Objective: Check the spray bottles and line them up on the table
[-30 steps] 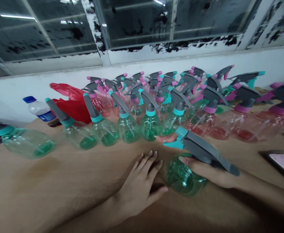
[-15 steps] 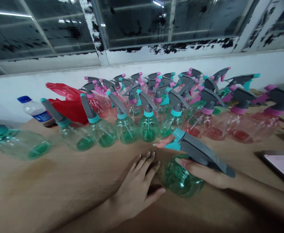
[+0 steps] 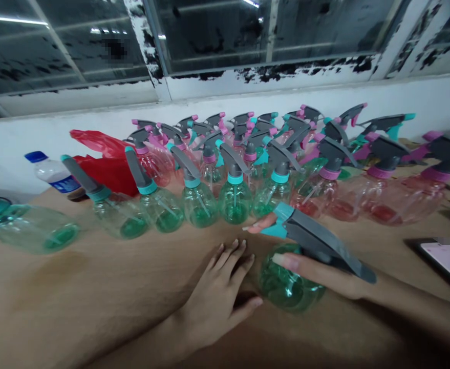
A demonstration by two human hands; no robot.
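Note:
My right hand (image 3: pixel 317 274) grips a green spray bottle (image 3: pixel 288 284) that stands on the wooden table (image 3: pixel 94 297). Its thumb lies across the bottle's shoulder and a finger reaches under the teal trigger of the grey spray head (image 3: pixel 317 241). My left hand (image 3: pixel 219 297) lies flat on the table just left of the bottle, fingers stretched out, thumb close to the bottle's base, holding nothing.
Several green spray bottles (image 3: pixel 234 197) and pink spray bottles (image 3: pixel 386 192) stand in rows behind, up to the white wall. A red plastic bag (image 3: pixel 107 164) and a blue-capped water bottle (image 3: pixel 54 171) lie at the back left. A phone (image 3: pixel 447 261) lies at right.
My right thumb has slid a little further left across the bottle's shoulder. The bottle and my left hand have stayed almost still.

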